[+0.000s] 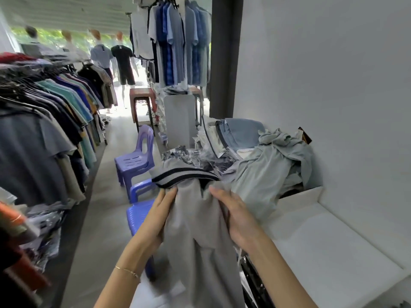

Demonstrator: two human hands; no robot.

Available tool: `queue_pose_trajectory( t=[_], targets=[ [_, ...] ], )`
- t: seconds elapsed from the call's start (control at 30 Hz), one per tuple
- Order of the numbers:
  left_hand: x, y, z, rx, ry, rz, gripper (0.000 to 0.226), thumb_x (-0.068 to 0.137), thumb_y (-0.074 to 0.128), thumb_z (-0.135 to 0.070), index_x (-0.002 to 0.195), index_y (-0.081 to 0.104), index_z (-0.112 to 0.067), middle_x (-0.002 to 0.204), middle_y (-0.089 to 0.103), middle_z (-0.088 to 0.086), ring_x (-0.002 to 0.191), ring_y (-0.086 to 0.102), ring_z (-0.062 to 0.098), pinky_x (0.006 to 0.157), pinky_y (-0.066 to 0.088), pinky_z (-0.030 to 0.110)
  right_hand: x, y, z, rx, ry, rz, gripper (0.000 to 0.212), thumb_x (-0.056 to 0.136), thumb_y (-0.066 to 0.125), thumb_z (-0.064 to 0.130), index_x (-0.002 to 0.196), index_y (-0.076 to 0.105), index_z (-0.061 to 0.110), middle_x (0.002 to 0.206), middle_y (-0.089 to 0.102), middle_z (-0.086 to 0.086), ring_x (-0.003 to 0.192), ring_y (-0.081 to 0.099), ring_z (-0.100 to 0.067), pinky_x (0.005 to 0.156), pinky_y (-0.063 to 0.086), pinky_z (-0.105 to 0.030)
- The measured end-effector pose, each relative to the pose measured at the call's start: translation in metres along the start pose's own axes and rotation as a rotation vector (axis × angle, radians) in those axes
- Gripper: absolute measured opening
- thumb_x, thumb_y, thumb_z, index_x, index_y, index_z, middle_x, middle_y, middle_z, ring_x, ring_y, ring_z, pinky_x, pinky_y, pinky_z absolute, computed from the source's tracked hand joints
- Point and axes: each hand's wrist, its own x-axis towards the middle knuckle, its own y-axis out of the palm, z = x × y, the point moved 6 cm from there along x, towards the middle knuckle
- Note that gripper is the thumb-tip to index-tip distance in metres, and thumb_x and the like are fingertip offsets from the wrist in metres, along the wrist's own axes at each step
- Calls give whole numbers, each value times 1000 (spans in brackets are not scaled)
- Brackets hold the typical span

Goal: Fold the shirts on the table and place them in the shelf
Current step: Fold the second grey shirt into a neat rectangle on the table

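A narrow clothing shop aisle, lit by daylight from the far end.
A pale wall (333, 74) is seen on the right and a grey floor (106, 196) below; purple plastic chairs (135, 158), a dark wooden stool (142, 101), garment racks (44, 103) and dressed mannequins (122, 61) are ranged along it.

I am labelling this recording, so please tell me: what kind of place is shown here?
Most likely a clothing shop. A long rack of hung shirts runs along one side, dressed mannequins stand by the entrance, and more shirts hang overhead.
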Motion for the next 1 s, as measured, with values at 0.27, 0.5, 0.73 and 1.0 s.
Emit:
queue_pose_trajectory(
  t=[0.27, 0.5, 0.73, 1.0],
  targets=[
    [-42, -58, -42, 21, 268, -363, 25, 80, 66, -7, 103, 58, -15, 97, 66, 2, 83, 66, 5, 62, 54, 14, 2, 43, -22, -829, -248, 10, 62, 81, 75, 22, 45, 25, 21, 42, 22, 12, 44, 19, -4, 44, 17, -17],
    [-99, -53, -85, 75, 483, -481, 48, 77, 65, -12, 124, 57, -6, 118, 67, 9, 72, 65, -8, 74, 56, 20, -18, 78, 8, -716, -566, 10, 56, 78, 73, 2, 110, 44, 38, 108, 59, 7, 96, 61, -3, 79, 50, -18],
    [-186, -24, -79, 407, 745, -549, 27, 64, 59, -23, 89, 67, -19, 85, 74, -11, 83, 68, 2, 71, 50, 16, -90, 134, -16, -605, -601, 581, 37, 80, 63, 18, 117, 58, 19, 106, 68, 15, 101, 64, -5, 85, 46, -15],
    [-318, -54, -60, 583, 566, -712, 38, 77, 73, -30, 108, 62, -11, 99, 67, 6, 89, 65, 20, 72, 53, 29, -150, 195, -75, -537, -423, 769, 20, 91, 46, 15, 85, 65, 13, 81, 69, -2, 77, 62, -16, 70, 49, -29]
  ],
)
